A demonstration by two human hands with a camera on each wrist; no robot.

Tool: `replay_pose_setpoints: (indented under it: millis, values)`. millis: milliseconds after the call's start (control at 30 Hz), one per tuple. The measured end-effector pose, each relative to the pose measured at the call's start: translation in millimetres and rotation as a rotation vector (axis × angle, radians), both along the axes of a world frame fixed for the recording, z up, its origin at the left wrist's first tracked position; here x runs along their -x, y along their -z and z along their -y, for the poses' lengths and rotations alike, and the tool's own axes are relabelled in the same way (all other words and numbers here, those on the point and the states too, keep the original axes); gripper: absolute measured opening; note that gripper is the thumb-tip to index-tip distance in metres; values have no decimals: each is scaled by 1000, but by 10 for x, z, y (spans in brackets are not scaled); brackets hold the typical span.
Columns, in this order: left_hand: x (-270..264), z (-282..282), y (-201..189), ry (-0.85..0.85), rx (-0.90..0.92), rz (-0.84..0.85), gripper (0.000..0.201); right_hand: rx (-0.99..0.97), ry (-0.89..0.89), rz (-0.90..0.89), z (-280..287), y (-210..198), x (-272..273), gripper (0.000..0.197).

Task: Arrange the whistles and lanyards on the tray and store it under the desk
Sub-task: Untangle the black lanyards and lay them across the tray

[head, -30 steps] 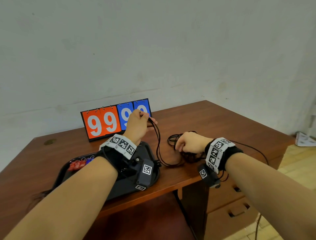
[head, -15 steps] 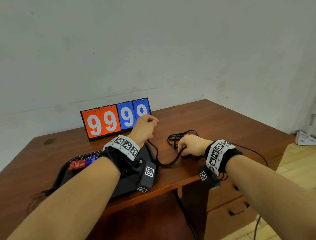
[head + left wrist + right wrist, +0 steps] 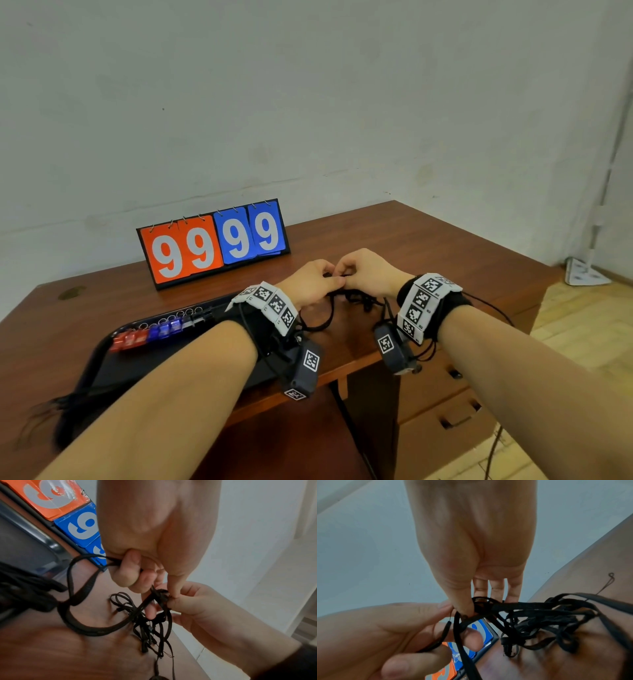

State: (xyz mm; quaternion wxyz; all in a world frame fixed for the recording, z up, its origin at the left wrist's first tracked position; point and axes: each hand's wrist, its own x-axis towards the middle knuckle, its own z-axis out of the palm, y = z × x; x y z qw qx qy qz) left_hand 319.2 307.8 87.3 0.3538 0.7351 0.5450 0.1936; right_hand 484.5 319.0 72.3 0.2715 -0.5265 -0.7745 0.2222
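Observation:
Over the desk's middle my two hands meet thumb to thumb. My left hand (image 3: 318, 279) pinches a black lanyard strand (image 3: 80, 588) that loops down toward the desk. My right hand (image 3: 359, 274) pinches the knotted part of the black lanyard tangle (image 3: 356, 299) with thumb and forefinger. Most of the lanyard tangle (image 3: 539, 622) lies on the wood under my right hand. The black tray (image 3: 99, 356) sits at the left under my left forearm. A row of red whistles (image 3: 128, 341) and blue whistles (image 3: 168, 329) with key rings lies along its far side.
A flip scoreboard (image 3: 212, 243) reading 99 99 stands at the back of the wooden desk (image 3: 428, 246). Drawers (image 3: 445, 404) fill the desk's right side, with an open knee space below the tray. More black cords (image 3: 51, 407) hang off the tray's near left corner.
My left hand came down from in front of the scoreboard and moved right with its strand. My right hand moved left, and the two hands now touch at the tangle.

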Motion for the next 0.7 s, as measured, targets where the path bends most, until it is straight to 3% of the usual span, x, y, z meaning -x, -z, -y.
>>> replay_pose_setpoints:
  millis: [167,533,700]
  values:
    - [1,-9,36,-34,107,139,19,17,13,-38,36,44,-51,9]
    - [112,-100,-149,-161,-39,78,16,25,121,-178,47,35,-230,34]
    - [162,-110,-233,-177,-121,93,15,108,-73,-81,62,-2,-121,52]
